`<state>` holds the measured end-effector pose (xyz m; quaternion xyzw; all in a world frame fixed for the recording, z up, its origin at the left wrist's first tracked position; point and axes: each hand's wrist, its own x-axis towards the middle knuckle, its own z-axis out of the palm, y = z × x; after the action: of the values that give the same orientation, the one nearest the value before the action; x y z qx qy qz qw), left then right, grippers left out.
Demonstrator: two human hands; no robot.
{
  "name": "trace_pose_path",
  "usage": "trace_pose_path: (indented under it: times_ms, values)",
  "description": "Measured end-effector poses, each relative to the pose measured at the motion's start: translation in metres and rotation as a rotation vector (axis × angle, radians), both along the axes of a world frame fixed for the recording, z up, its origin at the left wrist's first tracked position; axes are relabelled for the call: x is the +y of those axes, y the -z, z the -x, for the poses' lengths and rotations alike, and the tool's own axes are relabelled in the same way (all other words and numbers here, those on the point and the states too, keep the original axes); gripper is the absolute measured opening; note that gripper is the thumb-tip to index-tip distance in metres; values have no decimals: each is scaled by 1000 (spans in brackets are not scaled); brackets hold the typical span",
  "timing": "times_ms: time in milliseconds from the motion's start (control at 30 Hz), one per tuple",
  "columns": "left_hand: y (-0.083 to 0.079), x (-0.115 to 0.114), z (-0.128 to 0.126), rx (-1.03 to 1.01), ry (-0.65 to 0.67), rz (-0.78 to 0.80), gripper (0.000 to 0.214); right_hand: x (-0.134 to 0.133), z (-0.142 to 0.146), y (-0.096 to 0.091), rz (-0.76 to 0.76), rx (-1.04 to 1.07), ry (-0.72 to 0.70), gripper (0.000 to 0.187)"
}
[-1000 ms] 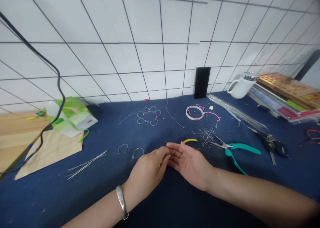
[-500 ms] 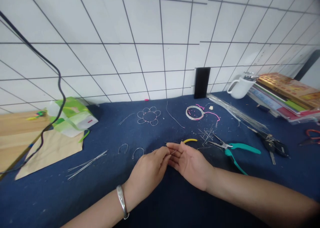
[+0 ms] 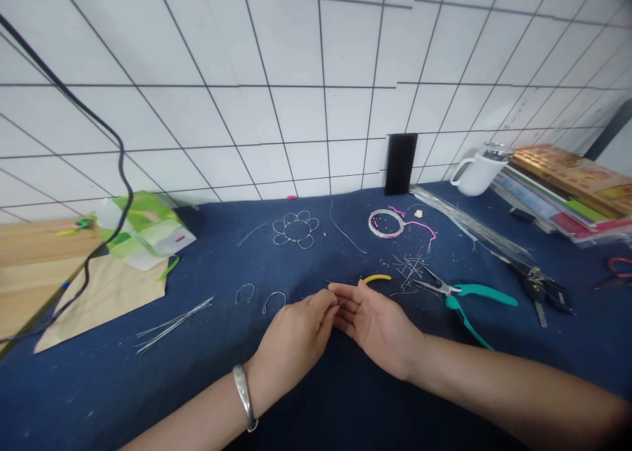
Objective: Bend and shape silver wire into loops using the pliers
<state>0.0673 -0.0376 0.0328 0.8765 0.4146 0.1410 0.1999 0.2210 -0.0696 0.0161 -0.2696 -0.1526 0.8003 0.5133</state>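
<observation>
My left hand [image 3: 293,329], with a silver bangle at its wrist, is closed in a pinch on a thin piece of wire [image 3: 342,301]. Most of that wire is hidden by the fingers. Palm up, my right hand [image 3: 382,329] meets it, its fingers stretched out against my left fingertips and under the wire. Just behind my right hand a yellow handle [image 3: 378,278] shows in part. Two bent wire loops [image 3: 274,301] lie left of my hands. Further back rests a flower-shaped wire ring [image 3: 296,230] with looped petals.
Teal-handled pliers [image 3: 484,294] lie open at right beside wire scraps [image 3: 409,268]. Behind them are a wire coil [image 3: 386,224], a long wire bundle [image 3: 469,220], a white mug [image 3: 476,171] and stacked books [image 3: 567,187]. Straight wires [image 3: 175,324] lie at left.
The whole view has shifted very slightly. Both hands keep nearly the same pose around the thin wire.
</observation>
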Motion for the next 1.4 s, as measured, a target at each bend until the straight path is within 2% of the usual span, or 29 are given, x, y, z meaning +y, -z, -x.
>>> trace_pose_path:
  times_ms: [733,1000,1200,1400]
  values:
    - [2,1,2,-23,18,31,18,2,-2,2,4,17,-11,41]
    - [2,1,0,-20,-12,19,16,0,0,1,-11,12,-12,40]
    - [2,2,1,-62,-19,36,15,0,0,-2,-40,-16,-9,43]
    - [-3,-1,3,-127,-11,39,14,2,-3,-2,-32,43,-16,47]
